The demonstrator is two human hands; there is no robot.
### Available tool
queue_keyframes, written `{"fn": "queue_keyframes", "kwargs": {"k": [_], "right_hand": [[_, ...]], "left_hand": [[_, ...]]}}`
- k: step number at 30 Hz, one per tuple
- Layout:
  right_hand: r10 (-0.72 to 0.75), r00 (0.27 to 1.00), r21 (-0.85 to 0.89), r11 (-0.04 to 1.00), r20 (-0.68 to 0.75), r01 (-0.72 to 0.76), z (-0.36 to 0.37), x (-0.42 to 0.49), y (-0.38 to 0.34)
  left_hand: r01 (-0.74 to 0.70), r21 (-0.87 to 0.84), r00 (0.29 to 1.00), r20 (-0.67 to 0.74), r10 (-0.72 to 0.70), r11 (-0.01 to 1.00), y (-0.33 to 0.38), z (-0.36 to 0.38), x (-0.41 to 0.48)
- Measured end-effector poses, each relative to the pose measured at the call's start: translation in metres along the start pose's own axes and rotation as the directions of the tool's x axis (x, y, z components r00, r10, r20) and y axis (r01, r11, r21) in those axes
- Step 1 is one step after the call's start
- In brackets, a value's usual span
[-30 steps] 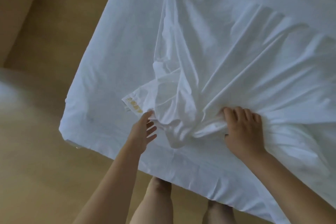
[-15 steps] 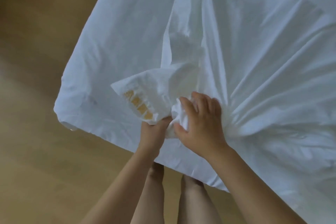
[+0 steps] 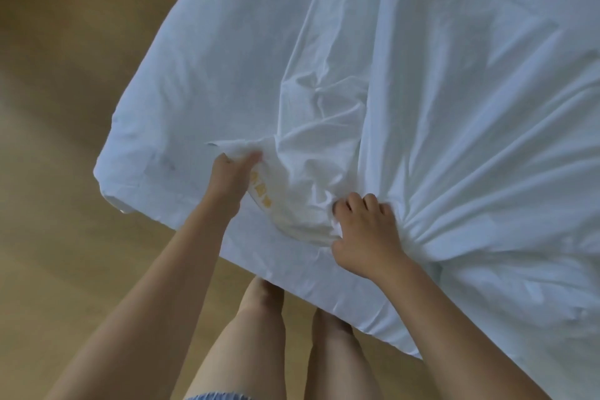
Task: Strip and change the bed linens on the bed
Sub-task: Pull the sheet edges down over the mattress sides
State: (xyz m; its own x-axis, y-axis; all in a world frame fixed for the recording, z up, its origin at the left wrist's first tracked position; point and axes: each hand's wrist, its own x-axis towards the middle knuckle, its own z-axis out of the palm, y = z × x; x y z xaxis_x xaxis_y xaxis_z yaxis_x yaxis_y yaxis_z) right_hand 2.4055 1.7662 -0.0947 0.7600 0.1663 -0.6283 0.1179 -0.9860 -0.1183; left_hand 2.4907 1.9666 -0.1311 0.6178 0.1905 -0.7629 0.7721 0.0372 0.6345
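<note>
A loose white sheet (image 3: pixel 454 107) lies rumpled over the bed (image 3: pixel 201 81), which is itself covered in white linen. My left hand (image 3: pixel 232 177) pinches the sheet's corner, where yellow printed marks (image 3: pixel 261 190) show on the hem. My right hand (image 3: pixel 365 234) grips a gathered bunch of the same sheet a little to the right, and folds fan out from that fist toward the right. Both hands are near the bed's front edge.
The bed's near left corner (image 3: pixel 112 191) juts over a tan wooden floor (image 3: pixel 65 237). My bare legs (image 3: pixel 259 334) stand against the bed's front edge. The floor runs along the bed's left side.
My hands have spread apart: the left pulled the marked corner left, the right shifted right with its bunch. The corner, lifted half a second ago, now lies lower against the bed.
</note>
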Motion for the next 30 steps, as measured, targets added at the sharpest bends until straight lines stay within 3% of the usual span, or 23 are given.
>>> {"fn": "queue_keyframes", "kwargs": {"k": [2, 6, 9, 11, 13, 17, 19, 21, 24, 26, 30], "right_hand": [[0.037, 0.998, 0.116, 0.993, -0.041, -0.032, -0.009, 0.002, -0.002], [0.119, 0.932, 0.375, 0.927, -0.343, 0.020, -0.020, 0.011, -0.021], [0.058, 0.987, 0.256, 0.967, -0.150, -0.018, -0.015, 0.022, -0.033], [0.062, 0.997, 0.112, 0.992, -0.042, -0.057, -0.010, 0.029, -0.034], [0.088, 0.996, 0.052, 0.995, -0.002, -0.088, -0.006, 0.034, -0.034], [0.094, 0.995, -0.005, 0.996, 0.016, -0.093, -0.004, 0.040, -0.038], [0.071, 0.997, 0.057, 0.996, -0.001, -0.071, -0.006, 0.040, -0.036], [0.036, 0.996, 0.178, 0.984, -0.086, -0.020, -0.009, 0.034, -0.030], [0.011, 0.972, 0.331, 0.941, -0.236, 0.069, -0.019, 0.015, -0.026], [0.040, 0.957, 0.430, 0.898, -0.286, 0.091, -0.028, 0.000, -0.023], [0.146, 0.945, 0.571, 0.820, -0.292, 0.050, -0.036, -0.022, -0.008]], "left_hand": [[-0.037, 0.097, 0.999, 0.023, 0.035, 0.995, -0.004, 0.003, -0.010], [0.017, 0.186, 0.979, 0.196, -0.054, 0.982, -0.039, 0.005, -0.046], [0.070, 0.043, 0.973, 0.219, -0.077, 0.997, -0.056, 0.007, -0.055], [0.224, -0.163, 0.972, 0.103, -0.210, 0.961, -0.061, 0.004, -0.048], [0.357, -0.350, 0.932, 0.075, -0.354, 0.866, -0.068, -0.002, -0.039], [0.395, -0.218, 0.910, 0.228, -0.347, 0.893, -0.084, -0.005, -0.044], [0.360, -0.135, 0.911, 0.262, -0.318, 0.923, -0.090, 0.003, -0.050], [0.344, -0.142, 0.930, 0.185, -0.317, 0.928, -0.090, 0.010, -0.055], [0.370, -0.377, 0.928, 0.097, -0.361, 0.849, -0.090, 0.005, -0.063], [0.388, -0.487, 0.920, 0.157, -0.359, 0.783, -0.096, -0.005, -0.076], [0.476, -0.319, 0.869, 0.314, -0.383, 0.820, -0.113, -0.015, -0.100]]}}
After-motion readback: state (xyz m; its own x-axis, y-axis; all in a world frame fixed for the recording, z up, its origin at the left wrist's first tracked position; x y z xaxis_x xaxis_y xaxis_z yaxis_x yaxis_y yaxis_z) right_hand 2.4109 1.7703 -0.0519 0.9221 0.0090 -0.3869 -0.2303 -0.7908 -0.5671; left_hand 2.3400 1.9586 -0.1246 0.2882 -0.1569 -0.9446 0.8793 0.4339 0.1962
